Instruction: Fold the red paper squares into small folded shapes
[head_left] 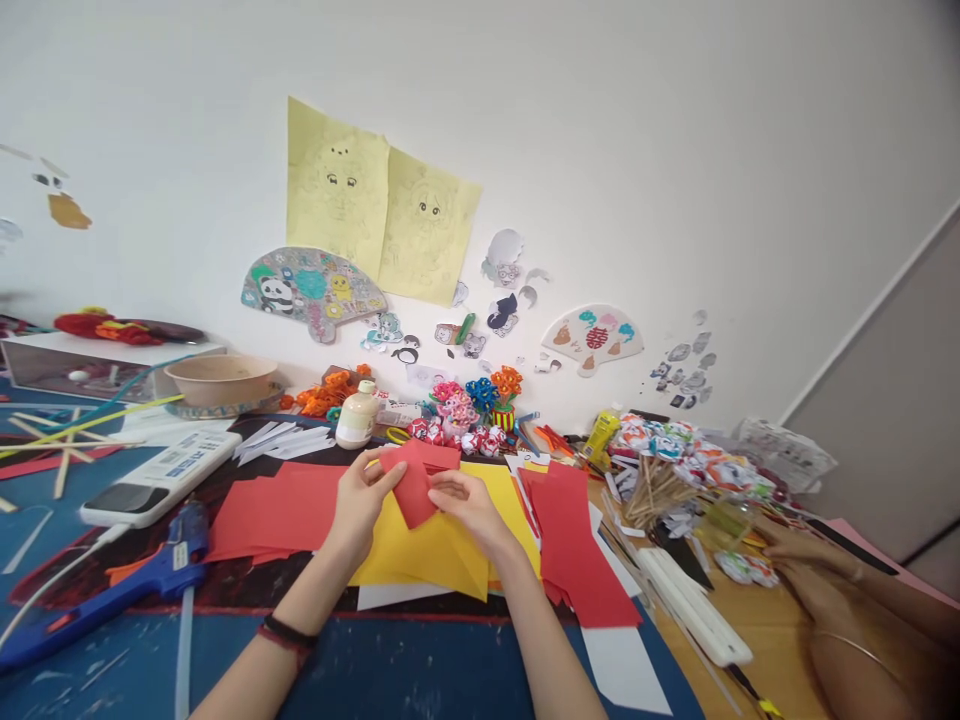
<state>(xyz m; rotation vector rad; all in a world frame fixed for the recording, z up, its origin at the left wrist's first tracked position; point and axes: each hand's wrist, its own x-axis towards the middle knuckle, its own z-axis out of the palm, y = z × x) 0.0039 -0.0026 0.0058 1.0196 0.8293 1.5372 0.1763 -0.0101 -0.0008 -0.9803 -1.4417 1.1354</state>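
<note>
A small piece of folded red paper (414, 490) is held up between both hands, over yellow sheets (442, 560) lying on a dark mat. My left hand (363, 496) pinches its upper left part with thumb and fingers. At its right edge, the fingers of my right hand (469, 503) are closed on the same paper. Red sheets lie in a stack on the left (274, 508) and in another on the right (577, 545).
A blue glue gun (161, 575) and white power strip (165, 480) lie left. A glue bottle (358, 415) and craft flowers (455, 405) stand behind. Right are wooden sticks (656, 490), another power strip (694, 605) and another person's arms (847, 610).
</note>
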